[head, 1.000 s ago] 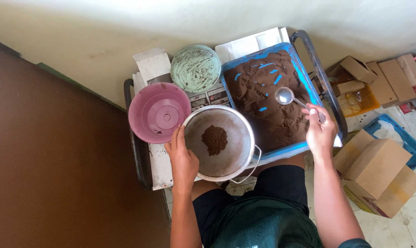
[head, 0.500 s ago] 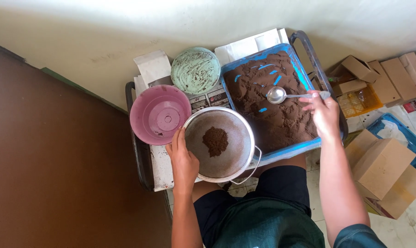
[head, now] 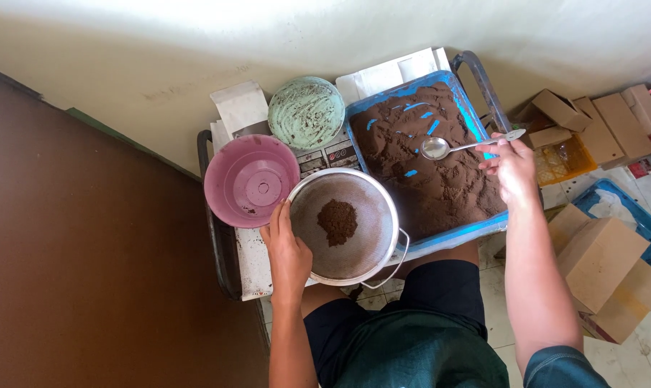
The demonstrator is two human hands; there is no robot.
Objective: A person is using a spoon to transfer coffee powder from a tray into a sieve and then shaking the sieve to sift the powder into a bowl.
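Left hand [head: 288, 251] clasps rim of round metal sieve [head: 345, 226], small brown powder heap inside. Right hand [head: 511, 167] pinches handle of metal spoon [head: 447, 146], bowl over brown powder in blue tray [head: 469, 231]. Beyond: pink bowl [head: 250, 179], green bowl [head: 306, 112].

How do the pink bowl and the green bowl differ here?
The pink bowl sits nearer the person, right beside the left hand and the sieve; the green bowl sits farther back, by the blue tray. The pink bowl looks larger and nearly clean, with only a few dark specks; the green bowl is smeared all over with brown powder. Both are round, plastic-looking and held by neither hand.
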